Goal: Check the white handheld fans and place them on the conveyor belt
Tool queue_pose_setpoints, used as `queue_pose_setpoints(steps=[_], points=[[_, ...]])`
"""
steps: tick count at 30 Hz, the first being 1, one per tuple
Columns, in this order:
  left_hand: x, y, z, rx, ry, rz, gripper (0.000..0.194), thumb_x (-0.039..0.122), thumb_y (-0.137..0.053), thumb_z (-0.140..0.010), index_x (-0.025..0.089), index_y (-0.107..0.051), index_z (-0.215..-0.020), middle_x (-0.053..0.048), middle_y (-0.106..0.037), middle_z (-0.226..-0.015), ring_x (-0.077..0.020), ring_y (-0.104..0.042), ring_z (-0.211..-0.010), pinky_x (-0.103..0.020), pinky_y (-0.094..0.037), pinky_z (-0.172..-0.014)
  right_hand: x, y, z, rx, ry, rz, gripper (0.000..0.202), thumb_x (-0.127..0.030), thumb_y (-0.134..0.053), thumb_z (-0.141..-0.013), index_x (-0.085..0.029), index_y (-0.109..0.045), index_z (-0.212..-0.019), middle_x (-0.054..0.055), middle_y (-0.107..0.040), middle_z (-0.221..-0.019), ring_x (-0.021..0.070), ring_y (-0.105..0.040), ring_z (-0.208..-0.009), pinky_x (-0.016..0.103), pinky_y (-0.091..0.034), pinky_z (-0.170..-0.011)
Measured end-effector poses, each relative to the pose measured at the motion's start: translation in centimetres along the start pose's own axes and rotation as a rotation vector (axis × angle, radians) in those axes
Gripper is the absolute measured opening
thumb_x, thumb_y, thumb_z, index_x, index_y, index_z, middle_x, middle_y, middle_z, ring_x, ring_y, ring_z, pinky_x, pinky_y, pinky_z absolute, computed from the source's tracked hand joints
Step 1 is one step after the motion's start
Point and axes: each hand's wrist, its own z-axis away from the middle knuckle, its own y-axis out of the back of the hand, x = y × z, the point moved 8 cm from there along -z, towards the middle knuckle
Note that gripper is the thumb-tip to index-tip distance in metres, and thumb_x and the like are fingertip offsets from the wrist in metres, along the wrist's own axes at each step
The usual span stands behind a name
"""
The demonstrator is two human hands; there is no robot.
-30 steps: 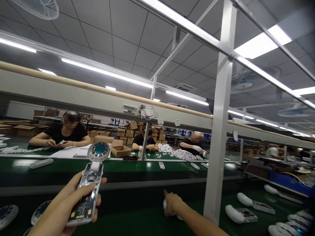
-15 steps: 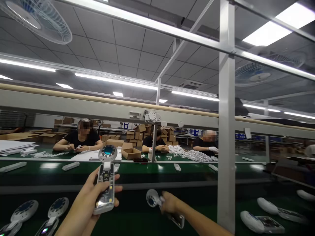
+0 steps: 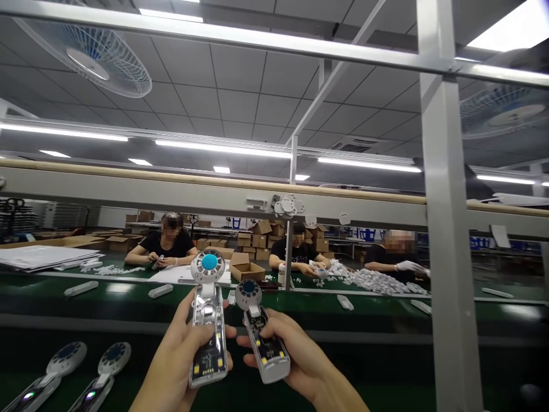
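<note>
In the middle, my left hand [image 3: 180, 349] grips a handheld fan [image 3: 207, 337] upright. It has a round white slotted head with a bright blue centre, and a bare circuit board shows in its clear handle. My right hand [image 3: 295, 349] is closed around a second handheld fan [image 3: 263, 343] of the same build, tilted to the left, its head centre darker. Both thumbs lie on the circuit boards. The two fans are side by side and apart. At the lower left, two more such fans [image 3: 112, 357] [image 3: 64, 360] lie with small lights glowing on their boards.
Before me runs a green conveyor belt [image 3: 360, 320] carrying white casing parts [image 3: 160, 291]. A metal post [image 3: 448, 257] stands at the right. Beyond, co-workers [image 3: 165, 246] sit by a pile of white parts [image 3: 373, 280] and an open cardboard box [image 3: 246, 268].
My right hand has brought its fan up and left, beside the one in my left hand. The view has swung left, and the left fan's centre looks brighter blue.
</note>
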Motion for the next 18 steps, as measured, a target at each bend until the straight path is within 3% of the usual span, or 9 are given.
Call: queue_pose_setpoints(steps=[3,8,11,14,18], points=[[-0.1,-0.3,0.5,-0.031,0.025,-0.03,0.074,0.025,-0.067,-0.078,0.033,-0.027,-0.141,-0.005,-0.073,-0.082,-0.0203,-0.066,-0.054,-0.031,-0.052,-0.053,-0.4,-0.9,1.8,-0.056,0.039,-0.004,0.059,-0.007,-0.053,-0.073,-0.014,-0.043,-0.131,0.014,-0.072,-0.099,0.0278,-0.068,-0.1,0.038,-0.057,-0.073],[-0.1,-1.6,1.3,-0.116,-0.011,-0.045,0.077,0.024,-0.065,-0.079,0.029,-0.02,-0.142,-0.005,-0.072,-0.077,-0.0207,-0.064,-0.053,-0.033,-0.052,-0.055,-0.4,-0.9,3.2,-0.084,0.129,0.055,0.089,-0.01,-0.055,-0.066,-0.022,-0.018,-0.146,0.008,-0.074,-0.089,0.0204,-0.069,-0.061,0.035,-0.05,-0.065],[-0.1,-2.3,1.9,-0.121,-0.022,-0.064,0.072,0.023,-0.061,-0.082,0.029,-0.02,-0.14,-0.004,-0.071,-0.08,-0.0209,-0.066,-0.059,-0.033,-0.053,-0.06,-1.1,-0.5,4.1,-0.054,0.246,0.084,0.094,-0.017,-0.061,-0.068,-0.027,-0.011,-0.148,0.007,-0.072,-0.098,0.0223,-0.067,-0.065,0.041,-0.05,-0.07],[-0.4,-3.1,2.2,-0.193,-0.033,-0.071,0.076,0.024,-0.061,-0.082,0.026,-0.015,-0.142,-0.007,-0.071,-0.083,-0.0205,-0.065,-0.06,-0.032,-0.051,-0.06,-1.5,-0.9,5.2,-0.089,0.269,0.101,0.097,-0.026,-0.066,-0.071,-0.029,-0.007,-0.148,0.007,-0.071,-0.098,0.0247,-0.066,-0.071,0.044,-0.049,-0.075],[-1.4,-3.5,2.3,-0.276,0.002,-0.024,0.079,0.027,-0.063,-0.081,0.034,-0.012,-0.142,-0.005,-0.069,-0.089,-0.0218,-0.064,-0.062,-0.033,-0.049,-0.06,-2.1,-1.5,6.6,-0.128,0.269,0.07,0.1,-0.024,-0.066,-0.068,-0.028,-0.008,-0.148,0.007,-0.072,-0.091,0.0258,-0.066,-0.071,0.044,-0.047,-0.074]])
